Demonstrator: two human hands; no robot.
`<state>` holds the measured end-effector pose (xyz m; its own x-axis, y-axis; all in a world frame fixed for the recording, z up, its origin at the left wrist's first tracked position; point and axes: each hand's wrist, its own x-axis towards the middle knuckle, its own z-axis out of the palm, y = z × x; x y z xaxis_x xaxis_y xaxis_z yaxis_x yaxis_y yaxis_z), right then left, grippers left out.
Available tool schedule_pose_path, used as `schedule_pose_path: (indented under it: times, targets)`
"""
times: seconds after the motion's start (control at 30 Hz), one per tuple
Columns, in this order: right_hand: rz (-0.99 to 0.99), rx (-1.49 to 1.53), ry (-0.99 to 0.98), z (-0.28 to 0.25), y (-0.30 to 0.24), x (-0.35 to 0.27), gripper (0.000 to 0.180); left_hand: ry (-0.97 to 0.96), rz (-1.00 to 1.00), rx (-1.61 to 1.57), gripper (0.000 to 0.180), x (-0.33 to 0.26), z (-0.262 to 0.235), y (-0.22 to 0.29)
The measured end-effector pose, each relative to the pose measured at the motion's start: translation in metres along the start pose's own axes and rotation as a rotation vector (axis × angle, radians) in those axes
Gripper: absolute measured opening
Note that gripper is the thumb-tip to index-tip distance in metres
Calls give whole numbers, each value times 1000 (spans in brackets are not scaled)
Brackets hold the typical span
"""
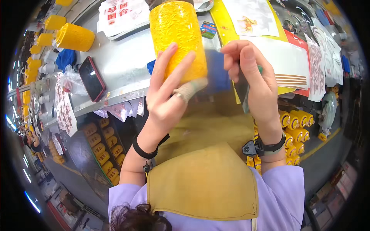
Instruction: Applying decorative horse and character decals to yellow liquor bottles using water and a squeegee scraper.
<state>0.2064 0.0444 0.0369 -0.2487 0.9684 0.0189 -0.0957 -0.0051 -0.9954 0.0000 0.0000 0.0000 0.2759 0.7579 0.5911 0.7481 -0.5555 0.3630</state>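
Fingers of the left hand (169, 94) lie spread along the near end of a yellow container (177, 34), with the thumb, wrapped in beige tape (194, 87), curving across its lower edge, so the hand appears to grip it. The container has a crinkled surface and leans over the metal worktable (123, 57), its far end reaching the upper edge of the head view. A ring (178, 95) shows on the left hand. The right hand (257, 75) is apart from the container, over to its right, with half-curled fingers and the thumb pointing up; a dark greenish item (243, 90) shows by its palm, though whether the hand grips it cannot be told. Between the hands is a blurred blue thing (217, 71). Beyond the right hand lie a yellow sheet (223, 23), white paper with an orange print (252, 17) on top of it, a white sheet with brown stripes (285, 61) and a strip with red patterns (316, 73). A small coloured card (208, 29) lies just beside the container. On the left of the table are a phone (91, 79), a clear plastic bag (73, 82), a blue cloth (66, 59) and another yellow container (75, 37) on its side. Below the table, more yellow containers stand in rows at left (102, 148) and lie stacked at right (296, 134).
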Motion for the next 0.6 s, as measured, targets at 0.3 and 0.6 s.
schedule_pose_path:
  times: [0.3,0.6]
  targets:
    - [25,32,226,-26,-2,-5,42,193,-63,28,28,-10,12,8]
    - [-3,-16,187,-23,0,-4,46,349,-278,-240,29,-26,15,4]
